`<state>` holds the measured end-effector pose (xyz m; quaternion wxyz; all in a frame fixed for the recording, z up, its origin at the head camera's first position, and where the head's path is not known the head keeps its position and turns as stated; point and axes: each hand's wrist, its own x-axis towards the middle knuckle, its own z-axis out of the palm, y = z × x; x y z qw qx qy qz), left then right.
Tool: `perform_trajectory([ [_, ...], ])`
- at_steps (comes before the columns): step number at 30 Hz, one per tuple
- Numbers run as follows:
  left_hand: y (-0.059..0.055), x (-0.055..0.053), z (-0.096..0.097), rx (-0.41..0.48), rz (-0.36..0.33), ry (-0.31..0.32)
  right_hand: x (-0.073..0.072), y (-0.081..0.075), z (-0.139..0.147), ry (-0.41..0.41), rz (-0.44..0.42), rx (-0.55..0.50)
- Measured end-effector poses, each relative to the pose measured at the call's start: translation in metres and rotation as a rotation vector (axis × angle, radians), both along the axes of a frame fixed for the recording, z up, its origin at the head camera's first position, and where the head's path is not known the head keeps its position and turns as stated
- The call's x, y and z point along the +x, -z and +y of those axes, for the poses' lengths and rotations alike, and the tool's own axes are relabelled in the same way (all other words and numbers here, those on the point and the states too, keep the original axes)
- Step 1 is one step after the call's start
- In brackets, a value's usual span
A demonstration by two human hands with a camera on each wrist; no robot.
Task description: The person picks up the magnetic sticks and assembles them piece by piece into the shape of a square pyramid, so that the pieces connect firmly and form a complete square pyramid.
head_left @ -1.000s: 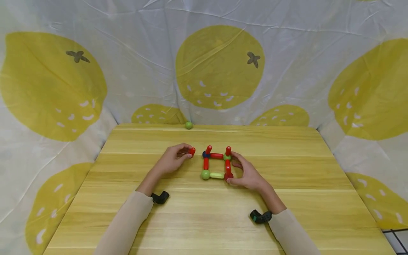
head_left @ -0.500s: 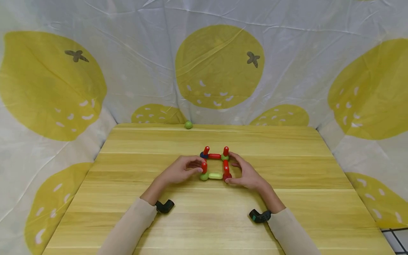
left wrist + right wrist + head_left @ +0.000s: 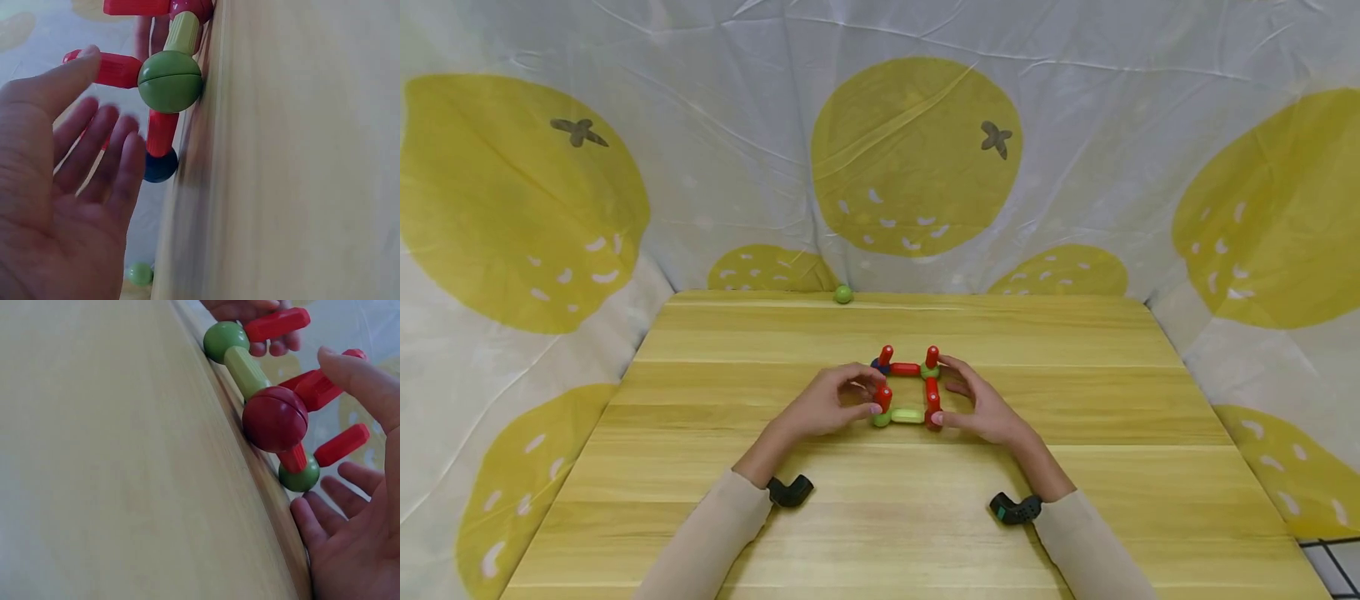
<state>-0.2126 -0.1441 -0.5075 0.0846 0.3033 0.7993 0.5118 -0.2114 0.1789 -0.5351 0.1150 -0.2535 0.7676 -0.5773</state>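
Note:
A square frame of magnetic sticks and balls lies on the table. Its corners are a blue ball [image 3: 878, 365], a far green ball [image 3: 930, 370], a near green ball [image 3: 170, 82] and a red ball [image 3: 275, 419]. A red stick stands upright on each corner. My left hand [image 3: 832, 402] is around the near-left upright red stick [image 3: 115, 70], thumb against it, fingers loosely bent beside it. At the right side, my right hand [image 3: 985, 408] has its thumb by the near-right upright red stick [image 3: 317, 390] and relaxed fingers near the far green ball.
A loose green ball [image 3: 843, 293] sits at the table's back edge. Behind the wooden table [image 3: 910, 517] hangs a lemon-print cloth [image 3: 917, 158]. A pale yellow-green stick [image 3: 908, 416] forms the frame's near side.
My left hand has moved right with a red stick, which now stands on the near green ball. Its fingers have since loosened from it. My right hand stays at the frame's right side.

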Motion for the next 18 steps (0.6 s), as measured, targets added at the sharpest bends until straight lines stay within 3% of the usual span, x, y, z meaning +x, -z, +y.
perform_trajectory([
  [3,0.0,-0.004,-0.002,-0.016,0.049,-0.094,-0.002,-0.001,0.001,-0.013,0.008,-0.034],
  [5,-0.001,-0.008,-0.003,-0.046,0.055,-0.124,-0.003,-0.001,0.002,-0.023,0.018,-0.053],
  [10,0.001,-0.016,-0.001,-0.137,0.029,-0.089,-0.005,-0.001,0.001,-0.037,0.05,-0.05],
  [18,0.003,-0.018,0.002,-0.093,0.004,-0.09,-0.008,-0.002,-0.006,-0.008,0.075,-0.011],
])
